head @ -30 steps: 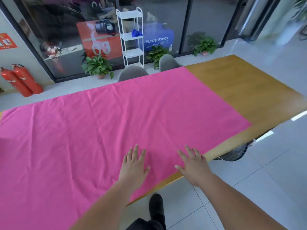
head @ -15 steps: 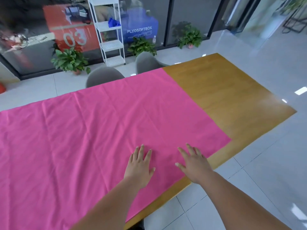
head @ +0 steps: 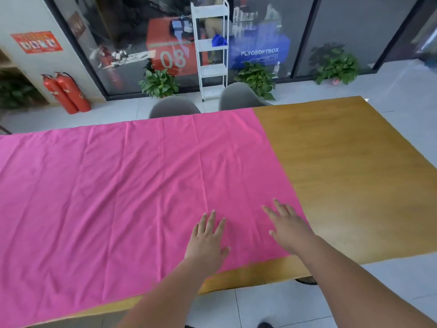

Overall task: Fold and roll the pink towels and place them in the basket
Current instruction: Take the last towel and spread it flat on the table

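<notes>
The pink towel (head: 130, 197) lies flat on the worktop (head: 354, 174). It is big and covers the left part of the worktop, and its left end runs out of view. Its long side goes left to right, along the worktop's near edge. It has soft creases but no fold yet.

The left hand (head: 208, 242) lies flat on the towel, close to the worktop's near edge. Its fingers are straight and spread, and it holds nothing. Most of the towel lies to the left of this hand and on toward the worktop's far edge.

The right hand (head: 288, 230) seems to rest on the towel too, with its fingers spread, and it holds nothing. It is just beside the towel's right edge and is the hand nearer to the towel's corner there.

Right of the towel, the wood of the worktop shows.

I think the first fold comes next. Both hands sit at the towel's right end, so that end looks like the one to lift and carry left. I cannot see a basket.
</notes>
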The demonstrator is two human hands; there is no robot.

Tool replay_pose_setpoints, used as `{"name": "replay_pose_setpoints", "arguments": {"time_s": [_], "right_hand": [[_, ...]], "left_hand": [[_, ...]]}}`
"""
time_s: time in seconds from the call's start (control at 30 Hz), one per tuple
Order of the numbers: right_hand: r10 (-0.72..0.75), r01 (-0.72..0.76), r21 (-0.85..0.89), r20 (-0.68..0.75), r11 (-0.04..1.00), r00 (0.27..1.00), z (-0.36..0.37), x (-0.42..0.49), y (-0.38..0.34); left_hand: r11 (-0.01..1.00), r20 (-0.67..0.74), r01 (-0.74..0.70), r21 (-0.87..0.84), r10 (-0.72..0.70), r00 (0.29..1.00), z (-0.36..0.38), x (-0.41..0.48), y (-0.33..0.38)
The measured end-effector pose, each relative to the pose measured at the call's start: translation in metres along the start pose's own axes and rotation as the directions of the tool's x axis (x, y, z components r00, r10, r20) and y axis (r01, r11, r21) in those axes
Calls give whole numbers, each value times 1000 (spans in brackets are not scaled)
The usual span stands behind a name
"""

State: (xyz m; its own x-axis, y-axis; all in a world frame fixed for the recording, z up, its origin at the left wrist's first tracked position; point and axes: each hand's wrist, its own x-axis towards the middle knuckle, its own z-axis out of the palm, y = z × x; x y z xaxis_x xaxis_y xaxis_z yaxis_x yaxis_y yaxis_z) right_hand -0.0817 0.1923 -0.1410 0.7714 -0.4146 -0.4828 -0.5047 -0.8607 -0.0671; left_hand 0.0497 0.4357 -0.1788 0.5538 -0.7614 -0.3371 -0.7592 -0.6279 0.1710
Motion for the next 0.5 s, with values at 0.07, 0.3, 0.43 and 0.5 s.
{"name": "replay_pose_setpoints", "arguments": {"time_s": [0.07, 0.3, 0.43, 0.5], "right_hand": [[-40, 40, -27, 18, 999, 999, 10, -1, 29], [-67, 67, 2, -4, 998, 998, 37, -26, 79], [-49, 49, 16, 14, 999, 999, 44, -38, 89], [-39, 39, 18, 12, 999, 999, 50, -45, 94]], "left_hand": [[999, 29, 21, 46, -22, 999, 8, -2, 29], [987, 103, 112, 118, -124, 987, 21, -14, 88], [985, 125, 115, 129, -131, 983, 23, -21, 104], [985, 122, 117, 127, -133, 984, 26, -24, 111]]}}
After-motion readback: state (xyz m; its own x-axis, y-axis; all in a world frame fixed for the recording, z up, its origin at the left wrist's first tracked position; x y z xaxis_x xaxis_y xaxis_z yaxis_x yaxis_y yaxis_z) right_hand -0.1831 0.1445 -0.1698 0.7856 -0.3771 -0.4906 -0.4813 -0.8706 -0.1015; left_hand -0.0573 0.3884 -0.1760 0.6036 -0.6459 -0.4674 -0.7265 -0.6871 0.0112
